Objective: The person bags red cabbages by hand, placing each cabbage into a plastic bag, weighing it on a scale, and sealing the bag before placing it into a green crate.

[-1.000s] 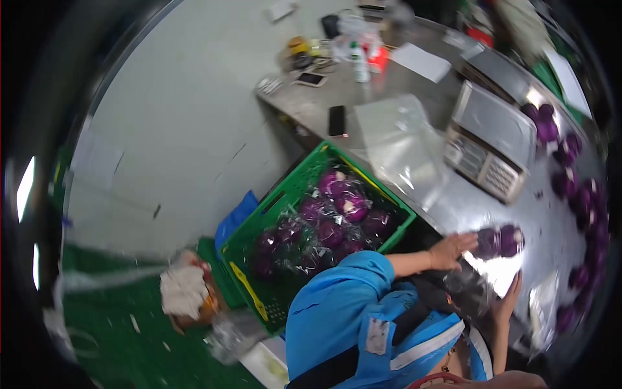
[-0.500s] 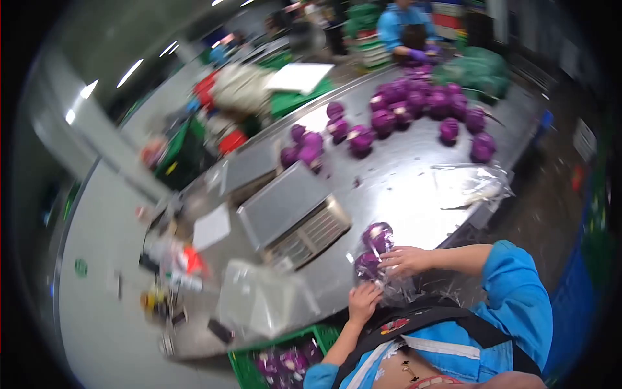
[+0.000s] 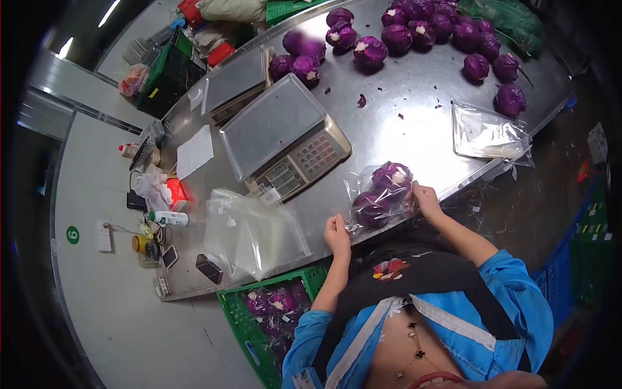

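A clear plastic bag (image 3: pixel 356 183) with two purple cabbages (image 3: pixel 391 176) in it lies at the near edge of the steel table. My left hand (image 3: pixel 337 235) is closed on the bag's near left corner. On the other side, my right hand (image 3: pixel 426 200) pinches the bag's right edge beside the cabbages. The film is spread between both hands, and the cabbages rest on the table inside it.
Two weighing scales (image 3: pixel 275 126) stand left of centre. Flat clear bags (image 3: pixel 243 236) lie near the front left, another bag stack (image 3: pixel 483 133) at right. Loose purple cabbages (image 3: pixel 396 39) are heaped at the back. Below the edge, a green crate (image 3: pixel 236 318) holds bagged cabbages.
My view has tilted down and steadied. Both hands have moved from on and beside the cabbages out to the bag's edges, farther apart, and the bag is spread wider.
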{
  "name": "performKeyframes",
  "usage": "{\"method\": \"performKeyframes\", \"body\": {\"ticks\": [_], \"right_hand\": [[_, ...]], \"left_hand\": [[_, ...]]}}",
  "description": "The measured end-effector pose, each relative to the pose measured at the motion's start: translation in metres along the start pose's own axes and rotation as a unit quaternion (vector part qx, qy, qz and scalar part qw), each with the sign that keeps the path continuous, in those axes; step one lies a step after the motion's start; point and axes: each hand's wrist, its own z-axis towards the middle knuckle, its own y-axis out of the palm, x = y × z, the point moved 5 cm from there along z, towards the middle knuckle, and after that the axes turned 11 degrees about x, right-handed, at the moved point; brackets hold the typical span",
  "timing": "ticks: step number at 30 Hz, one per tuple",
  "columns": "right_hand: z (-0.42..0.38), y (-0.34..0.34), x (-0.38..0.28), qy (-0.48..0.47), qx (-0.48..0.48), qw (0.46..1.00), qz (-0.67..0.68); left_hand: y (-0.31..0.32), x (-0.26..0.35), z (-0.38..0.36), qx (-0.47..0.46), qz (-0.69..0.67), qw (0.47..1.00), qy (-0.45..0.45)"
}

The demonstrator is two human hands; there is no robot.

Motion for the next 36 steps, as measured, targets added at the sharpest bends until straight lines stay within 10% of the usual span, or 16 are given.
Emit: {"method": "performKeyframes", "body": {"ticks": [3, 12, 16, 18, 19, 21, 23, 25, 27, 29, 31, 34, 36], "right_hand": [[0.006, 0.003, -0.009, -0.012, 0.018, 1.000, -0.022], [0.019, -0.002, 0.015, 0.217, 0.129, 0.967, 0.029], [0.019, -0.001, 0.010, 0.247, 0.104, 0.962, 0.048], [0.017, -0.001, 0.003, 0.249, 0.091, 0.963, 0.045], [0.017, 0.000, -0.003, 0.249, 0.078, 0.965, 0.040], [0.020, -0.004, 0.026, 0.259, 0.068, 0.963, 0.041], [0.027, -0.005, 0.029, 0.264, 0.065, 0.958, 0.092], [0.036, -0.019, -0.012, 0.035, -0.022, 0.977, -0.209], [0.027, -0.008, -0.084, -0.259, 0.109, 0.916, -0.285], [0.029, 0.039, -0.143, -0.312, -0.019, 0.905, -0.288], [0.035, 0.081, -0.124, -0.452, -0.056, 0.762, -0.460], [0.076, 0.056, -0.071, -0.155, -0.215, 0.851, -0.454], [0.080, 0.038, -0.054, -0.201, -0.238, 0.887, -0.342]], "left_hand": [[0.012, 0.022, -0.001, -0.009, 0.013, 0.981, 0.195], [0.011, -0.025, 0.030, -0.001, -0.028, 0.996, -0.084], [0.010, -0.015, 0.039, -0.002, 0.133, 0.991, -0.019], [0.018, 0.074, 0.015, 0.182, 0.312, 0.834, 0.418], [0.027, 0.095, 0.003, 0.178, 0.310, 0.834, 0.420], [0.072, 0.111, -0.043, -0.191, 0.319, 0.757, 0.538], [0.093, 0.062, -0.028, -0.223, 0.465, 0.733, 0.443], [0.091, 0.050, -0.020, -0.203, 0.418, 0.783, 0.413], [0.092, 0.049, -0.022, -0.208, 0.415, 0.779, 0.421], [0.093, 0.043, -0.024, -0.213, 0.432, 0.774, 0.410], [0.090, 0.043, -0.027, -0.202, 0.437, 0.770, 0.419], [0.064, 0.025, -0.019, -0.234, 0.343, 0.819, 0.396], [0.063, 0.013, -0.020, -0.259, 0.340, 0.838, 0.340]]}}
